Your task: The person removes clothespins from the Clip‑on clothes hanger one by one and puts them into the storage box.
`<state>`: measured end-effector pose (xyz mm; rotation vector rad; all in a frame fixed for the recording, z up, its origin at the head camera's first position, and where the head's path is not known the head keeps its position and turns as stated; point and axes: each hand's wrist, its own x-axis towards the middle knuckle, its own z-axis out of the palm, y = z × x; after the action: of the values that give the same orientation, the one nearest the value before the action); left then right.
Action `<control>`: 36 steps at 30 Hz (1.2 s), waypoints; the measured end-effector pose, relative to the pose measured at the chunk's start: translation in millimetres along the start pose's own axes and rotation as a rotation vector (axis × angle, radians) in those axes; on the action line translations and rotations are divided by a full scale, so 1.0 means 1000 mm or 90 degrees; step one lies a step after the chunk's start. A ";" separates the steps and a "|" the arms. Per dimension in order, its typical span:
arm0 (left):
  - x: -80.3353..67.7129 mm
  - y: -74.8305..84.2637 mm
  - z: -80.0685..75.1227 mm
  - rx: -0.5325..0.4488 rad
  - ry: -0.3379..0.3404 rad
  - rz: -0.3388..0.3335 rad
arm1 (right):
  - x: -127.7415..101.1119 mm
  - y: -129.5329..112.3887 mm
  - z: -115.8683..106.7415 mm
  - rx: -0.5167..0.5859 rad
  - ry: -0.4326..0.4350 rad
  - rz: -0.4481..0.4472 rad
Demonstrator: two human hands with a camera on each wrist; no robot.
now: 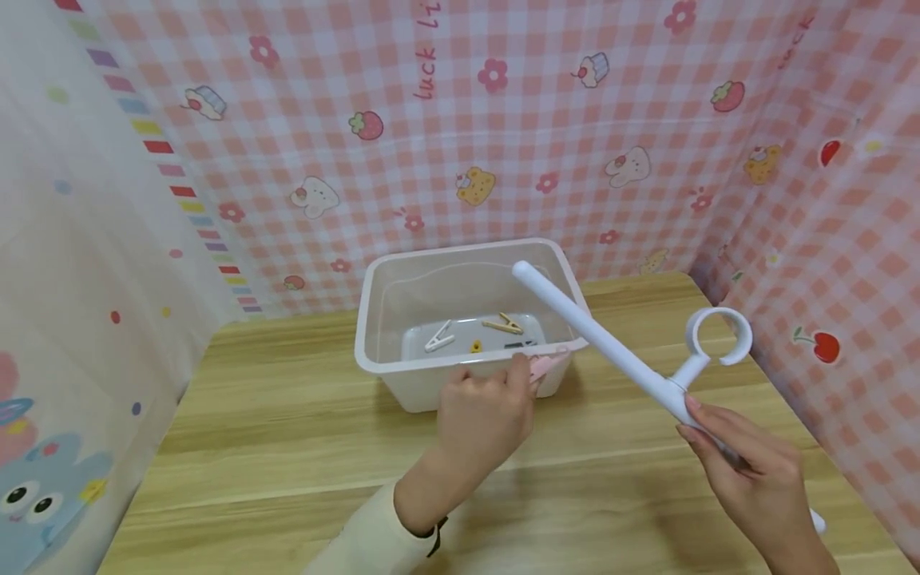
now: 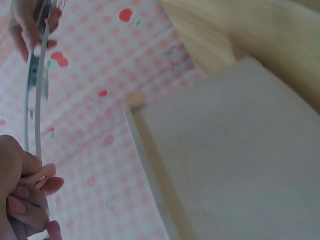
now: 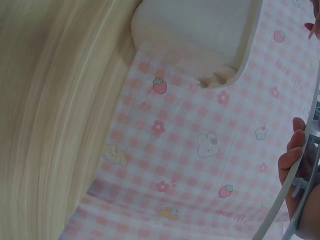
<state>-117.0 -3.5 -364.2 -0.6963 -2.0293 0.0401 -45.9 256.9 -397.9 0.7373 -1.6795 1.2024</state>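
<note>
On the wooden tabletop [image 1: 287, 447], the left hand [image 1: 481, 415] pinches a pink clothespin [image 1: 544, 365] at the near rim of the clear bin [image 1: 374, 319], just beside the white rod [image 1: 596, 339], which slants over the bin's right corner, gripped by the right hand [image 1: 755, 471].

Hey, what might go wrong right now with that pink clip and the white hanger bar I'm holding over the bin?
1. The left hand pinches the pink clothespin only at its end by the bin's rim, so it may slip and fall.
2. The right hand holds the white hanger bar near one end; its long free end hangs over the bin and may knock it.
</note>
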 end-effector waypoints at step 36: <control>0.060 -0.172 0.081 -0.434 -0.496 -0.269 | -0.013 -0.002 -0.015 0.005 0.007 0.002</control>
<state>-284.0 -98.4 -310.2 -0.6992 -2.9461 -0.7657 -34.0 270.0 -407.2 0.7317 -1.6685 1.2132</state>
